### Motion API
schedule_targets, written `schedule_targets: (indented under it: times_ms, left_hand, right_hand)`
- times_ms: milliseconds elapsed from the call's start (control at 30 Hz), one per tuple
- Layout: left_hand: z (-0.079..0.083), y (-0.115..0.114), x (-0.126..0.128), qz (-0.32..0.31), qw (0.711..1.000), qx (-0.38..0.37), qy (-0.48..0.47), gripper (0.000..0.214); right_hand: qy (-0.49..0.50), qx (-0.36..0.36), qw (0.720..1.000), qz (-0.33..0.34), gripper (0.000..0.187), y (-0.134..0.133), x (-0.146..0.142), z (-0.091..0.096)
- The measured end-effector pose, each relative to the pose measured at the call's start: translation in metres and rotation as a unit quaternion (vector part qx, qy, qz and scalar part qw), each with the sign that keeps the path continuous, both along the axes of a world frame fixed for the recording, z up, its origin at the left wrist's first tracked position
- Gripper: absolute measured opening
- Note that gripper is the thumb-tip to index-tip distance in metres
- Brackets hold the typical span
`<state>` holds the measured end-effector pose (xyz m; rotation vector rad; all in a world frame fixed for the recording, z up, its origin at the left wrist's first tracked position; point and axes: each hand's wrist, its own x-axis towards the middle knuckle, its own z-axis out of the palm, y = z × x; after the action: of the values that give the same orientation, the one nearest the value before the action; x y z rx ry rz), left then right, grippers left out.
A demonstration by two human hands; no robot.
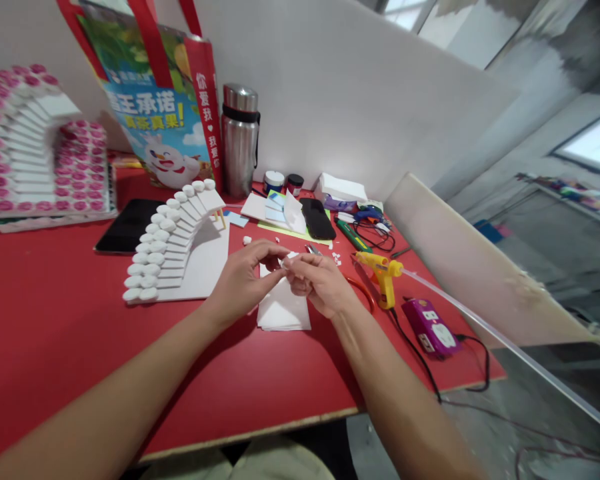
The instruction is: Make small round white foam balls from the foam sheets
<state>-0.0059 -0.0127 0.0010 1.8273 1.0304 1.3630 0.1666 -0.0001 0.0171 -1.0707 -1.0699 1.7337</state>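
Just above a stack of white paper sheets (284,310), the fingertips of my left hand (253,272) and my right hand (320,279) meet, both closed in a pinch. Between them is a small white piece (292,255), mostly covered by the fingers, so its exact kind is unclear. To the left of my hands stands a white model of curved steps (177,250) on a white board, edged with round white pads. A small white lump (247,240) lies beyond my left hand, and white scraps (336,259) lie beyond my right.
A yellow glue gun (383,270) with a long clear stick lies right, near a purple power socket (433,328). Behind are a steel flask (240,143), a phone (317,219), a tablet (123,230), a printed bag (165,127) and a pink-and-white stair model (30,160).
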Motion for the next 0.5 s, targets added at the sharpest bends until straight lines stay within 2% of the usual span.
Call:
schedule_targets:
  times_ms: [267, 400, 500]
  left_hand:
    - [-0.006, 0.000, 0.003, -0.002, 1.000, -0.003, 0.001, 0.018]
    - [-0.006, -0.002, 0.003, -0.002, 1.000, -0.001, 0.006, 0.022]
    - [-0.007, -0.003, 0.002, 0.007, 1.000, -0.008, 0.003, 0.026]
  right_hand:
    - [0.063, -0.036, 0.997, -0.007, 0.040, -0.003, -0.001, -0.012]
    - [0.099, -0.095, 0.990, 0.042, 0.047, 0.001, 0.005, -0.013]
    - [0.113, -0.111, 0.986, 0.048, 0.047, 0.003, 0.009, -0.012]
